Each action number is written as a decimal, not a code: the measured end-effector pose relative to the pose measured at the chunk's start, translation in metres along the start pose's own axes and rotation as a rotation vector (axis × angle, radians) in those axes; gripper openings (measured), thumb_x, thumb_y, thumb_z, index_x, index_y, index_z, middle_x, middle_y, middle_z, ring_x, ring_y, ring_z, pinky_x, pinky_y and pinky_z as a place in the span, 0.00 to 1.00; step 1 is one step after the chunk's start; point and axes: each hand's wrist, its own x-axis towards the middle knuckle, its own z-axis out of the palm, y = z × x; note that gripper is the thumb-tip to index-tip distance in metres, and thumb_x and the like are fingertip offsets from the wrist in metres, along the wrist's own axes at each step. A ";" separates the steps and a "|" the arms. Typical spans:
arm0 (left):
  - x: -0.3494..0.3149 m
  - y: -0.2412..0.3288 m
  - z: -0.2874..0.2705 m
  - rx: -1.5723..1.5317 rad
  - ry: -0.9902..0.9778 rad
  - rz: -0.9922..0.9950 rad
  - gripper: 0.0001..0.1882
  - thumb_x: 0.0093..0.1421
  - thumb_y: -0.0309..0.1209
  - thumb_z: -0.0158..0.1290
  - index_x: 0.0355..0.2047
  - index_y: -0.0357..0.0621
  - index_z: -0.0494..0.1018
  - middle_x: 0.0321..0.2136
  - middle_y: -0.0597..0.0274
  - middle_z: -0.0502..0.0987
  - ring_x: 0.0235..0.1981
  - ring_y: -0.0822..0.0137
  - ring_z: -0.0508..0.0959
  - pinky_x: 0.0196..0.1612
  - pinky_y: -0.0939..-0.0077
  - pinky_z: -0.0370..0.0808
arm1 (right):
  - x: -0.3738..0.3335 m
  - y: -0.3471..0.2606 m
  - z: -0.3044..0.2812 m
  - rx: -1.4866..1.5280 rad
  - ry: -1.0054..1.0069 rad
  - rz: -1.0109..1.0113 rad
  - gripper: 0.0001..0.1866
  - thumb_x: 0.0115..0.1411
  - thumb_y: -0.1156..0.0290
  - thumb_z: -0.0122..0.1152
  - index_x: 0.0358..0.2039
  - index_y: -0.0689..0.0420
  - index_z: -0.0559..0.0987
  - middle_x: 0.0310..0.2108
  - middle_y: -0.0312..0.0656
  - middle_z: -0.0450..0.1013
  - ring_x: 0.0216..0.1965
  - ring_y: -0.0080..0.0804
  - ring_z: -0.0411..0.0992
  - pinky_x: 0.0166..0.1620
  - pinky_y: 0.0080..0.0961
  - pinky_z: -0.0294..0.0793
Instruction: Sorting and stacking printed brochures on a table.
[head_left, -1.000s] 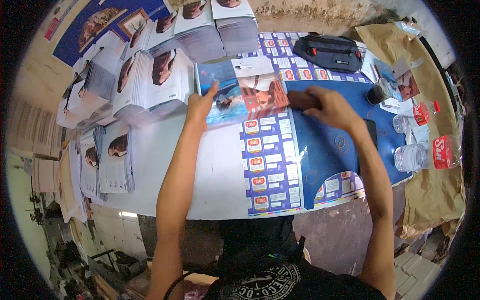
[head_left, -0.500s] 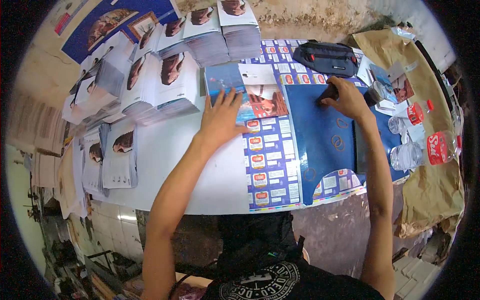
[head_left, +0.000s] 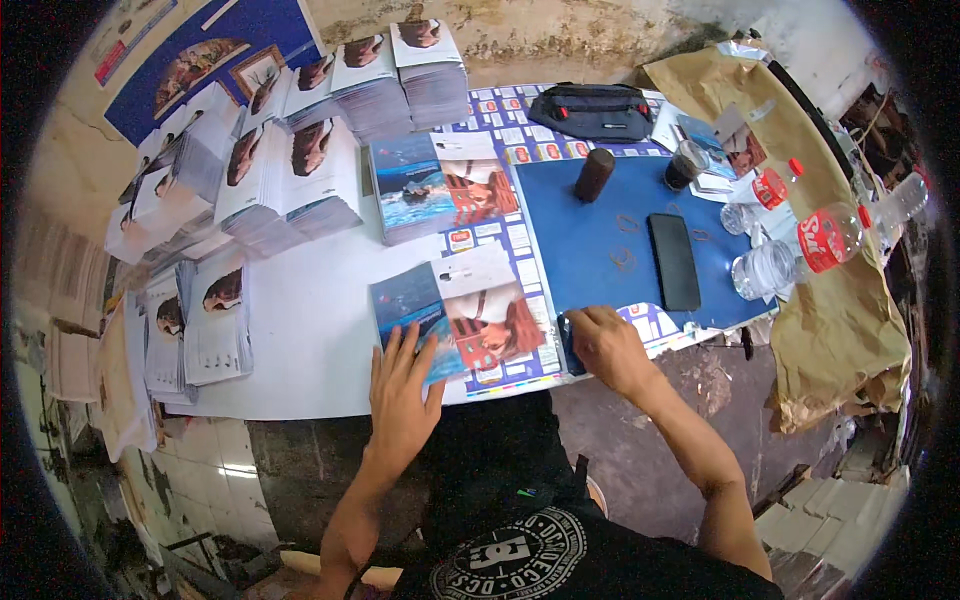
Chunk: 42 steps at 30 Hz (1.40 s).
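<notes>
White tabletop (head_left: 310, 335) spreads under the work. The left hand (head_left: 403, 393), fingers loose and spread, rests on a print (head_left: 490, 315) by the near edge; a hard push could slide it off. The right hand (head_left: 606, 348) curls by a dark thing (head_left: 568, 342); I can't tell if it grips. Farther back, the brown block (head_left: 594, 177), held before, now stands alone.

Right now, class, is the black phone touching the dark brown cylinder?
Apart: the head view shows blue board between the black phone and the dark brown cylinder.
</notes>
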 end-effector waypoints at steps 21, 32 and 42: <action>-0.013 0.005 0.014 -0.245 0.026 -0.097 0.45 0.56 0.27 0.65 0.70 0.35 0.56 0.64 0.41 0.67 0.59 0.44 0.68 0.62 0.50 0.67 | -0.087 -0.054 -0.002 0.858 -0.193 0.734 0.26 0.69 0.58 0.65 0.54 0.71 0.79 0.40 0.50 0.83 0.40 0.32 0.82 0.43 0.29 0.82; -0.007 0.018 0.016 -1.248 0.081 -0.621 0.35 0.65 0.21 0.57 0.71 0.38 0.58 0.67 0.49 0.67 0.64 0.56 0.70 0.64 0.60 0.71 | -0.006 -0.062 0.027 1.420 -0.038 0.566 0.32 0.77 0.54 0.45 0.69 0.70 0.65 0.69 0.54 0.64 0.69 0.43 0.63 0.72 0.36 0.56; 0.008 0.021 0.006 -1.414 0.087 -0.803 0.34 0.66 0.25 0.53 0.71 0.32 0.56 0.67 0.36 0.65 0.68 0.49 0.68 0.70 0.56 0.63 | 0.046 -0.077 0.051 0.204 0.074 -0.010 0.30 0.66 0.64 0.64 0.67 0.56 0.71 0.71 0.63 0.57 0.69 0.62 0.62 0.68 0.49 0.63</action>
